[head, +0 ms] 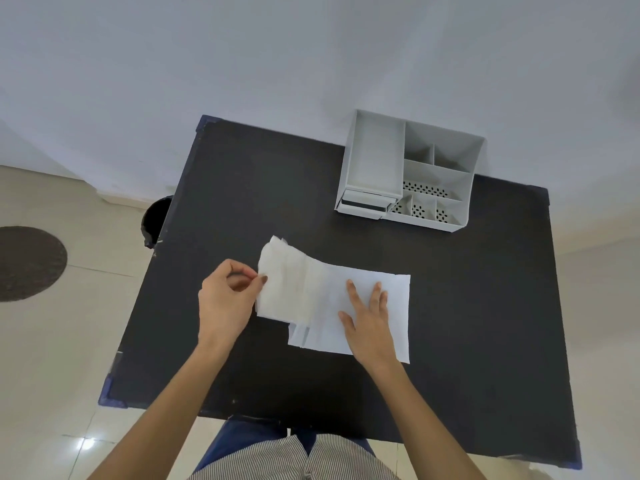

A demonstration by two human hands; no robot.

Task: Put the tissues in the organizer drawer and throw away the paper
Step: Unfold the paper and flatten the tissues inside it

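One black table, wide bare surface at its left and near edges. Grey organizer at far edge, compartments empty, drawer slightly out. Tissues overlap paper mid-table. Left hand pinches tissue edge; right hand flat, open on paper.

The organizer stands at the table's far right. The tissues lie in the middle, partly on the paper to their right. A bin is left of the table.
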